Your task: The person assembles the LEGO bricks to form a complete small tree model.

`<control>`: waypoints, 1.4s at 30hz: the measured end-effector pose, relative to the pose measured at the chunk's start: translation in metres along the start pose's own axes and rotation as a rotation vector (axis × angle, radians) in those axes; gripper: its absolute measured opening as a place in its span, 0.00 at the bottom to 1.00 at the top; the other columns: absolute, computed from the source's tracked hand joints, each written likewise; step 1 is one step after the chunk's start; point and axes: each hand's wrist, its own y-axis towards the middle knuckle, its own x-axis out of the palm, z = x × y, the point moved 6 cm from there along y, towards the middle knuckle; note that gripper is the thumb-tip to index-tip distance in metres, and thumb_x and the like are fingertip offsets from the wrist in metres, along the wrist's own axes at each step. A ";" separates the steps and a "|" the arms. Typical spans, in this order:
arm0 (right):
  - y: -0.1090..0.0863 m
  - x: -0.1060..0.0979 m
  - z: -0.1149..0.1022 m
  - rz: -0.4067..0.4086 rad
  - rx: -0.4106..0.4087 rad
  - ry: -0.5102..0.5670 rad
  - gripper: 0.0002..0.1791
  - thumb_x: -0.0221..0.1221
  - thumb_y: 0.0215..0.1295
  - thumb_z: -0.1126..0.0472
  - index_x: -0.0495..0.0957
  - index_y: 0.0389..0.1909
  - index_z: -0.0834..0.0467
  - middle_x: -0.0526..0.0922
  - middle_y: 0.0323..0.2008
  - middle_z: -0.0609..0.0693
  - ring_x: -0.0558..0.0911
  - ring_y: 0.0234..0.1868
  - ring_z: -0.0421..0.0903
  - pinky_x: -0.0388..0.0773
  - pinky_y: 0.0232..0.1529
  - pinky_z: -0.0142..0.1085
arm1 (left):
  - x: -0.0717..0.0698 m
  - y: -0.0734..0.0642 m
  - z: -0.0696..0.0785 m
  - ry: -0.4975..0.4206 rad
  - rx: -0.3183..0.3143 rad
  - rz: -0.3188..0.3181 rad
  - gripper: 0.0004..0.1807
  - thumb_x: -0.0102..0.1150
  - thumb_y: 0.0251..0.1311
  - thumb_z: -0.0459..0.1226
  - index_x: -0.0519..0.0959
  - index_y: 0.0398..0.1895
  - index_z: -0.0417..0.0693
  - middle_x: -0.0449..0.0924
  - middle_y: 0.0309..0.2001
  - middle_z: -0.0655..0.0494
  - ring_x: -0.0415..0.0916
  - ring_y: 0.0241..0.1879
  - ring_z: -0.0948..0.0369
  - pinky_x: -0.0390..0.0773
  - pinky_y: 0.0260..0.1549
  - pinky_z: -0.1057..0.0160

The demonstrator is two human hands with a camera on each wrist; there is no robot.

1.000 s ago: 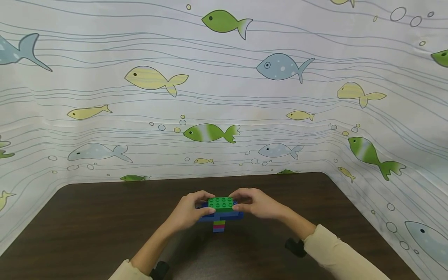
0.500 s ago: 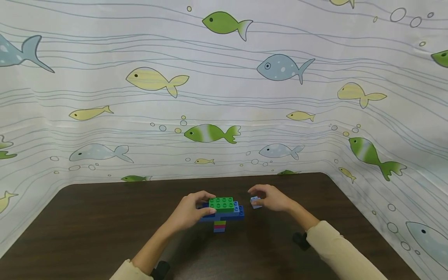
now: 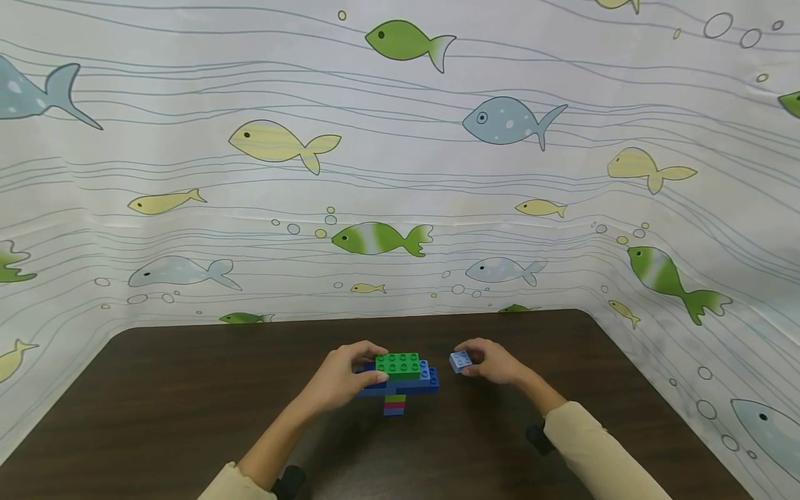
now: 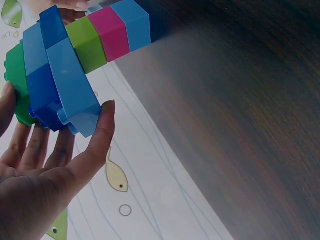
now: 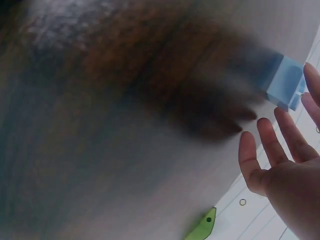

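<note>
A structure of toy building bricks is near the table's middle. Its top is a green brick [image 3: 398, 365] with studs, over light and dark blue bricks [image 4: 72, 82]; a narrow column of lime, pink [image 4: 110, 35] and blue bricks is underneath. My left hand [image 3: 337, 375] grips the structure's left end, thumb on the near side. In the left wrist view, a fingertip presses a light blue brick's end. To the right, my right hand [image 3: 496, 362] pinches a small light blue brick [image 3: 460, 360] between thumb and fingers. The right wrist view has this brick [image 5: 286, 82] at the fingertips, low over the table.
The dark brown table [image 3: 219, 389] has rounded far corners. A white fish-patterned sheet [image 3: 400, 173] rises behind it and along both sides. Dark wrist-worn devices [image 3: 539, 439] show beside the light sleeves [image 3: 600, 444].
My right hand has left the structure's right end and moved right to the small light blue brick, which it now pinches. The left hand still holds the structure.
</note>
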 end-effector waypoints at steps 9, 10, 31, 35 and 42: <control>-0.001 0.004 0.006 0.049 0.024 -0.026 0.19 0.64 0.51 0.69 0.76 0.46 0.59 0.75 0.47 0.54 0.74 0.47 0.53 0.70 0.48 0.51 | 0.001 0.000 0.001 0.005 0.000 -0.006 0.16 0.62 0.54 0.36 0.77 0.46 0.43 0.78 0.43 0.47 0.76 0.44 0.48 0.77 0.39 0.54; -0.001 0.004 0.006 0.053 0.029 -0.030 0.18 0.64 0.51 0.69 0.76 0.46 0.59 0.76 0.46 0.54 0.74 0.47 0.52 0.69 0.48 0.51 | 0.001 0.000 0.001 0.006 0.002 -0.006 0.16 0.62 0.54 0.36 0.77 0.46 0.43 0.78 0.43 0.47 0.76 0.44 0.48 0.77 0.39 0.54; -0.011 -0.012 -0.006 0.065 -0.004 -0.067 0.17 0.65 0.52 0.67 0.77 0.45 0.58 0.76 0.43 0.52 0.72 0.42 0.49 0.71 0.44 0.48 | 0.002 0.000 0.003 -0.003 0.004 -0.025 0.16 0.62 0.55 0.35 0.76 0.47 0.41 0.78 0.43 0.47 0.75 0.45 0.47 0.77 0.39 0.54; -0.014 -0.020 -0.019 0.053 -0.061 -0.061 0.17 0.65 0.51 0.66 0.77 0.44 0.60 0.76 0.42 0.52 0.72 0.40 0.49 0.71 0.41 0.45 | 0.001 0.001 0.002 0.006 -0.006 -0.022 0.16 0.62 0.55 0.35 0.76 0.47 0.42 0.78 0.43 0.48 0.75 0.45 0.48 0.77 0.40 0.54; -0.018 -0.031 -0.049 0.020 -0.182 -0.039 0.17 0.65 0.53 0.62 0.76 0.45 0.60 0.76 0.40 0.50 0.73 0.40 0.52 0.72 0.39 0.40 | 0.001 0.001 0.001 0.016 -0.011 -0.019 0.16 0.62 0.54 0.36 0.76 0.47 0.43 0.78 0.43 0.48 0.75 0.45 0.48 0.77 0.39 0.54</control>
